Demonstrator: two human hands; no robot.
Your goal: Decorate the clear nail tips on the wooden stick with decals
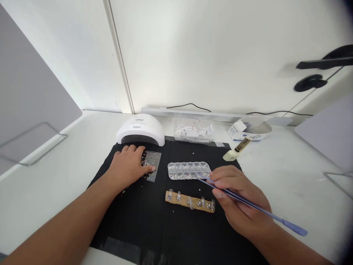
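Observation:
A pair of purple tweezers (248, 202) is pinched in my right hand (242, 195), its tips over the near right part of a clear compartment box (176, 170) of small shiny gems. My left hand (127, 163) lies on the black mat with thumb and index finger apart, resting over a sheet of small nail stickers (153, 158) and covering its left part. Below the box is a wooden strip (183, 200) bearing several clear nail tips, with small round shiny pieces beside them.
A white nail lamp (140, 129) stands behind my left hand. At the back are a clear bag (193, 130) of small items and an open white box (260, 129). A polish bottle (237, 149) leans near the black mat's (132, 221) right edge. Tiny loose pieces dot the mat.

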